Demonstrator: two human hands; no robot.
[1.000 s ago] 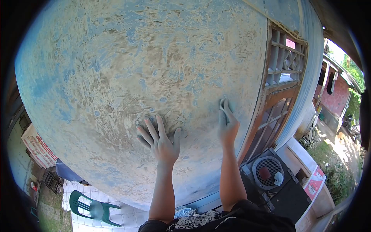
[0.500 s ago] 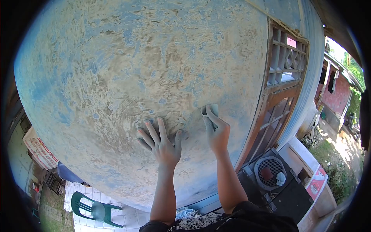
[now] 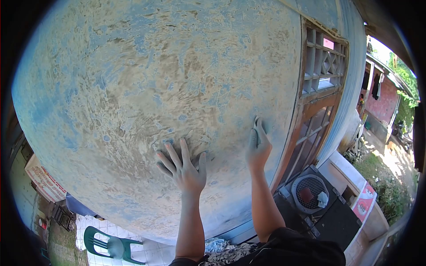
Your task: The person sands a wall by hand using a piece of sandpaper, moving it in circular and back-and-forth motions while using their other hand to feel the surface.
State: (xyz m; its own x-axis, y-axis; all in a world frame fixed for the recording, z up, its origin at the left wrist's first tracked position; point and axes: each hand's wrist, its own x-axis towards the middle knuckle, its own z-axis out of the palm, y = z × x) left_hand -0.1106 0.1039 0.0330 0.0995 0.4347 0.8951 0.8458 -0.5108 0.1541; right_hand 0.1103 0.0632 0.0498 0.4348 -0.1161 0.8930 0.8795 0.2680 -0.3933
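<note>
Head view: the wall (image 3: 146,93) seems hard (flat palms suit it best), left hand (image 3: 189,176) spread at seven o'clock, right hand (image 3: 258,153) at four, fingers pinched on I can't tell what.

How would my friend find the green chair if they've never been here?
Start at the huge patchy blue wall, then drop past its bottom left edge to the white tiled floor. There's the green chair, with a slatted back: the only green thing on those tiles.
</note>
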